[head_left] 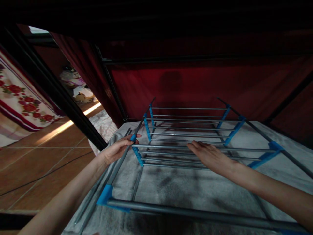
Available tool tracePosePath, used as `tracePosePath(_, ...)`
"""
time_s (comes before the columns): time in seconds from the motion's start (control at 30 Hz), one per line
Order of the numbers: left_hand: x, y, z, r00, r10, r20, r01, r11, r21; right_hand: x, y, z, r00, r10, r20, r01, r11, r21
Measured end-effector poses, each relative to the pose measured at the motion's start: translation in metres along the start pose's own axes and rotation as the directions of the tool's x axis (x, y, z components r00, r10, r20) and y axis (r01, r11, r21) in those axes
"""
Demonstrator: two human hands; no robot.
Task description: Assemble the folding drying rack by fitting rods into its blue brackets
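Note:
A shoe rack (188, 147) of grey metal tubes with blue plastic connectors lies on a grey blanket (168, 186). My left hand (119, 148) is closed around its left side pole at a blue connector (133, 137), thumb and fingers on either side. My right hand (207, 155) rests palm down over a cross tube (244, 150) near the rack's middle, its fingers stretched out to the left and close together. A thick front tube (195, 212) runs below both hands from a blue corner piece (105, 195).
Loose grey tubes (91, 197) lie along the rack's left side. A dark bed-frame post (53, 85) slants at the left, and red curtain cloth (195, 85) hangs behind. Tiled floor (46, 156) carries a thin cable. Flowered cloth (26, 101) hangs at far left.

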State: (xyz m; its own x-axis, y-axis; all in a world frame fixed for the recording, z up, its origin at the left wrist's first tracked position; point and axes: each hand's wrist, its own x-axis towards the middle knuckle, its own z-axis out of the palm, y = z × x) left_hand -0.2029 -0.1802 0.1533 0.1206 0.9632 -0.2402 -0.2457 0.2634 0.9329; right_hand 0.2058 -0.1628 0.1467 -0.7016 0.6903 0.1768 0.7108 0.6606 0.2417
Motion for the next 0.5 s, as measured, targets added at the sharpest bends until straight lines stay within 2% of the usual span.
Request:
tracePosePath(0.2,0.004,-0.006,-0.008,0.998,-0.022,0.059,0.019,0.998,0.059,0.003,0.004,0.000,0.999,-0.018,0.046,0.016,0.999,0.052)
tracePosePath(0.37,0.008,0.002,-0.007,0.998,0.029,0.050,-0.039,0.974,0.224,0.007,0.004,-0.006,0.994,-0.018,0.112,0.006,0.995,0.101)
tracePosePath(0.5,0.013,0.008,-0.006,0.998,0.026,0.055,-0.042,0.945,0.323,0.011,0.001,-0.012,0.989,-0.012,0.148,-0.004,0.994,0.111)
